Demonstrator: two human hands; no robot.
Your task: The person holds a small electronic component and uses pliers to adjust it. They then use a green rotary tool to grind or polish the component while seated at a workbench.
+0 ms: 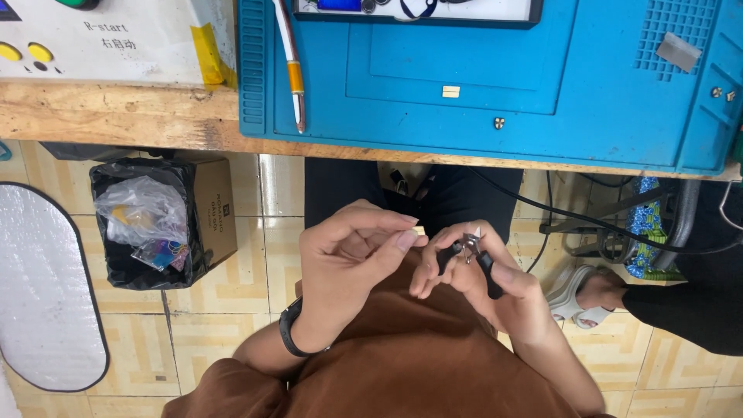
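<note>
Left hand [348, 259] pinches small pale rectangular chip [419, 231] | right hand [484, 282] grips black-handled metal cutters [474, 251]

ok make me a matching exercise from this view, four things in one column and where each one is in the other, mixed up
Things
1. small pale rectangular piece
2. black-handled small cutters
3. cardboard box lined with a black bag
4. orange and white pen-shaped tool

Places
A. on the tiled floor, under the wooden bench edge
B. lying on the blue mat, near its left side
C. pinched between left hand thumb and fingertip
D. gripped in the right hand

Pairs: 1-C, 2-D, 3-A, 4-B
</note>
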